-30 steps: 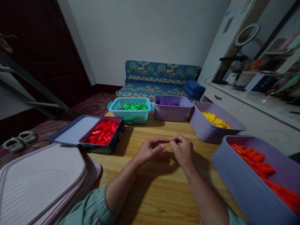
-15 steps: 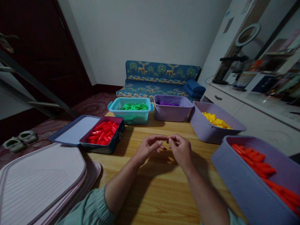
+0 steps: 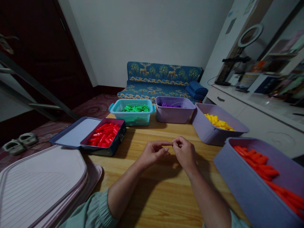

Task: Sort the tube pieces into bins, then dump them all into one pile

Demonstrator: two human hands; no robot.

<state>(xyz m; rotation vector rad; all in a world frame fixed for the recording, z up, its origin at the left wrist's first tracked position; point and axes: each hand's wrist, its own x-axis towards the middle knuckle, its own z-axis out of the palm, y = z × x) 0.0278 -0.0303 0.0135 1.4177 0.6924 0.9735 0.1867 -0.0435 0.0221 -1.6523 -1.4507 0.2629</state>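
Observation:
Above the middle of the wooden table (image 3: 152, 199), my two hands meet at the fingertips. My left hand (image 3: 154, 152) is open, its index finger stretched out to the right and its thumb held apart below. The thumb and fingers of my right hand (image 3: 184, 152) are closed in a pinch on the tip of that index finger. No separate object shows between them. Nearest on the left is a dark metal case (image 3: 116, 142) with its lid open, filled with shiny red pieces (image 3: 104, 135).
Behind my hands stand a turquoise tub (image 3: 135, 118) of green pieces and a lilac tub (image 3: 174, 115) of purple ones. To the right are a bin (image 3: 206, 129) of yellow pieces and a larger bin (image 3: 239, 180) of orange-red ones. A folded pink panel (image 3: 45, 177) lies left.
My hands have shifted slightly to the right. The left index finger has straightened, and the right hand's pinch now sits on its tip. The containers stay put.

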